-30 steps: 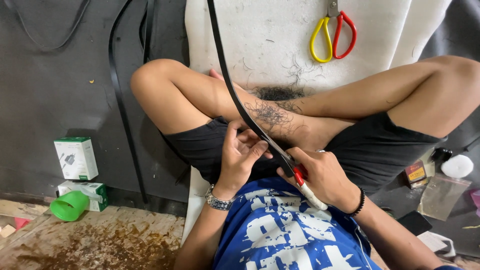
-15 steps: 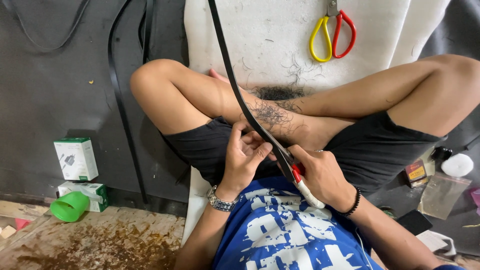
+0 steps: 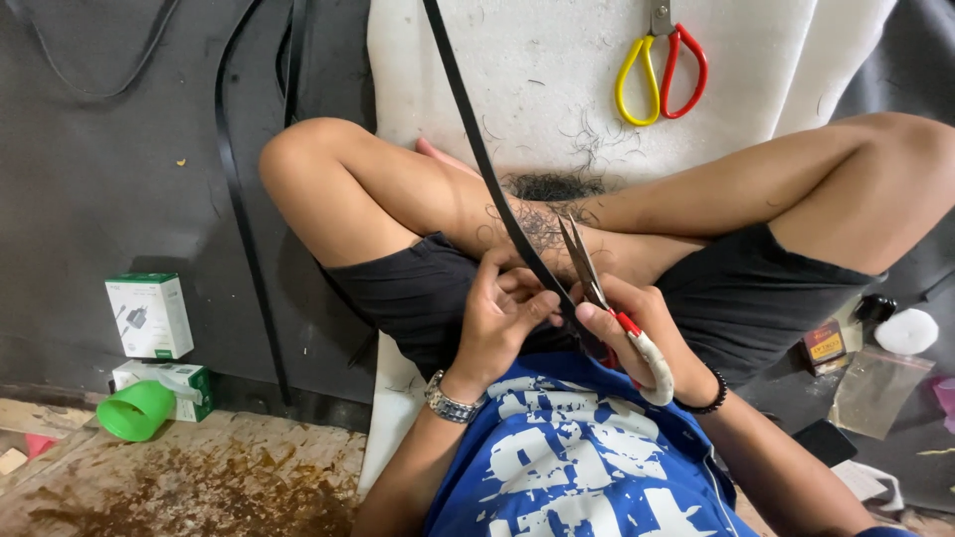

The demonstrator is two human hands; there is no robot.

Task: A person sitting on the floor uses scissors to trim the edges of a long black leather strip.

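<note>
Spare scissors (image 3: 662,60) on mat (image 3: 537,89) beyond crossed legs (image 3: 398,199)

Strap (image 3: 497,194) top cut off; scissor (image 3: 587,268) handles hidden.

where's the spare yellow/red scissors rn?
Head view, top right: the yellow-and-red scissors lie on the white foam pad, beyond the crossed legs, apart from both hands.

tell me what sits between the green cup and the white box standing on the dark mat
In the head view, a second small white and green box lies on its side between the green cup and the upright white box.
</note>
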